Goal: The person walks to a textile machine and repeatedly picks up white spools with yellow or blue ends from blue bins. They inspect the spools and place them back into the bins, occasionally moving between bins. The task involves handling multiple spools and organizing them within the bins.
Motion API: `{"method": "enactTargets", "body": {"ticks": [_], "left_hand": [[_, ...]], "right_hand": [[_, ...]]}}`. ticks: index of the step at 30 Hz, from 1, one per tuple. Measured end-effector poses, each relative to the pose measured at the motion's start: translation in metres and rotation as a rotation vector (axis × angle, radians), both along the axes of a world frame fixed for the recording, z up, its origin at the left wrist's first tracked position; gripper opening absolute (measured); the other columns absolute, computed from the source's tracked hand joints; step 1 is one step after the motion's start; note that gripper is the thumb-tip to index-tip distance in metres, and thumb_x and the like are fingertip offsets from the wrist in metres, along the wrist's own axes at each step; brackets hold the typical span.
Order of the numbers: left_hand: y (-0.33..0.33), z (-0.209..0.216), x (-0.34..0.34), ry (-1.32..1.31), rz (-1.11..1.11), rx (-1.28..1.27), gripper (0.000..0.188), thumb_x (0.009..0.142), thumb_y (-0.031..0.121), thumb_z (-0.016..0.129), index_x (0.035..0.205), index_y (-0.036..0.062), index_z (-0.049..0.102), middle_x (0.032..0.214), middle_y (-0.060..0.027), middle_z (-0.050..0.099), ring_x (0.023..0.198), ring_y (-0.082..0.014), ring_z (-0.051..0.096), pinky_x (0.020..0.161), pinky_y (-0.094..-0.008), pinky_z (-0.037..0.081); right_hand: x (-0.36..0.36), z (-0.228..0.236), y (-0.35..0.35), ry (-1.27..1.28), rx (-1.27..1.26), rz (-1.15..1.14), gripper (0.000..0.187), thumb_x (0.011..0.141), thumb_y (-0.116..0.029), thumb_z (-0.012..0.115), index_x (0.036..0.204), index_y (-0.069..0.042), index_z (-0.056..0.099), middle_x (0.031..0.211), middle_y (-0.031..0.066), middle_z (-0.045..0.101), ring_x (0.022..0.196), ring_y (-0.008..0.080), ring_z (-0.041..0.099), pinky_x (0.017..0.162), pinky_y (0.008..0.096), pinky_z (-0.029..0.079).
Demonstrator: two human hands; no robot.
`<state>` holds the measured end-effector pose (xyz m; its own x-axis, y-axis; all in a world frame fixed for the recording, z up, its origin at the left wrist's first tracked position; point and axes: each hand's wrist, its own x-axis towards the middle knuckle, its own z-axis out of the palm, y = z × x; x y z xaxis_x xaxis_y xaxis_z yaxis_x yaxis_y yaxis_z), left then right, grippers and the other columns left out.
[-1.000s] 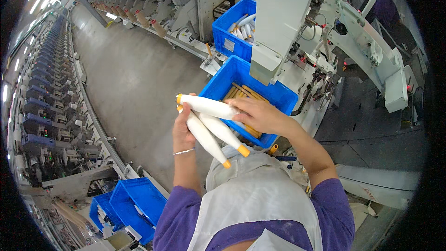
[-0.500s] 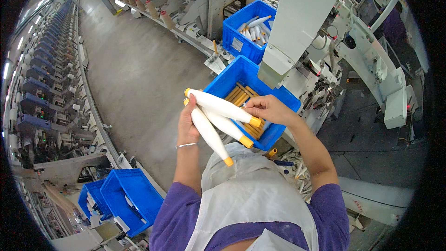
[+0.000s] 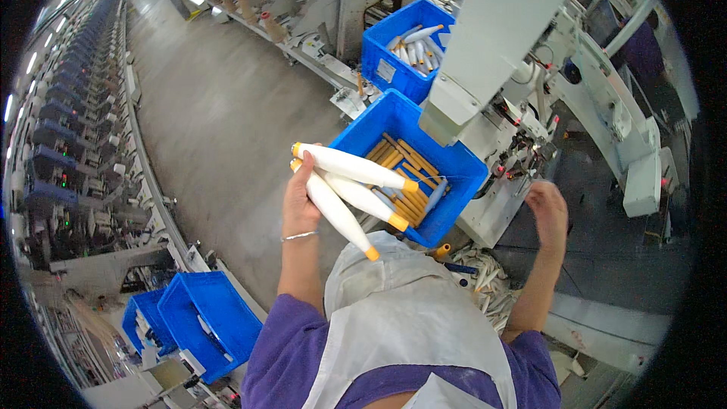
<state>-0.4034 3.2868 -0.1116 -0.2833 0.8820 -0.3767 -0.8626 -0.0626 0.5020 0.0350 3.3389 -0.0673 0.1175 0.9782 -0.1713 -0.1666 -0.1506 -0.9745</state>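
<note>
My left hand is closed around the upper ends of three yarn bobbins, white yarn wound on yellow-orange tubes. They fan out to the right and downward, over the near left side of a blue crate. Inside that crate lie several bare yellow-brown bobbin tubes and some with bluish yarn. A faint thread runs from the tip of the top bobbin toward my right hand. That hand is raised to the right of the crate, its fingers bent together and slightly blurred; the thread's far end is too fine to follow.
A second blue crate with wound bobbins stands behind. White machine housing overhangs on the right. Loose yarn waste lies by my right side. At lower left are more blue crates; a long row of spinning machinery lines the aisle.
My right hand has moved from the bobbin tips out to the right, past the crate. A thread now shows stretched over the crate. My left hand with the bobbins has shifted slightly left.
</note>
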Motion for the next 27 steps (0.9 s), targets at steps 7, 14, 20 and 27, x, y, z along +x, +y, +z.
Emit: {"method": "enactTargets", "body": {"ticks": [7,14,20,27], "left_hand": [[0.01,0.02,0.042,0.044,-0.255,0.041,0.039,0.087,0.026,0.066,0.117,0.0027,0.054,0.103,-0.011,0.06,0.095,-0.024,0.06,0.089,-0.04,0.049],[0.002,0.014,0.04,0.007,-0.207,0.008,0.041,0.086,0.027,0.068,0.116,0.0026,0.055,0.101,-0.0115,0.061,0.095,-0.0239,0.06,0.089,-0.0397,0.049],[-0.002,0.005,0.017,0.026,-0.041,0.012,0.042,0.086,0.029,0.068,0.115,0.0021,0.055,0.103,-0.0114,0.06,0.099,-0.0247,0.058,0.091,-0.0415,0.048],[-0.006,-0.006,-0.005,0.038,0.057,0.013,0.041,0.087,0.029,0.066,0.117,0.0025,0.054,0.11,-0.0111,0.058,0.104,-0.0249,0.056,0.095,-0.0419,0.046]], "right_hand": [[-0.13,0.004,0.008,-0.751,0.761,0.787,0.023,0.082,-0.007,0.064,0.105,-0.002,0.064,0.1,0.0115,0.065,0.096,0.0257,0.061,0.081,0.0329,0.049],[-0.147,0.013,0.01,-0.839,0.867,0.889,0.01,0.082,-0.007,0.065,0.09,-0.003,0.062,0.087,0.0099,0.063,0.081,0.0267,0.061,0.07,0.0344,0.049],[-0.071,-0.011,0.006,-0.461,0.277,0.857,0.011,0.087,-0.012,0.059,0.093,-0.003,0.062,0.088,0.004,0.063,0.08,0.0165,0.061,0.071,0.0289,0.048],[0.185,-0.064,-0.012,0.748,0.386,0.003,0.029,0.089,-0.011,0.053,0.113,0.003,0.056,0.127,0.0159,0.052,0.119,0.0273,0.048,0.107,0.0458,0.035]]}}
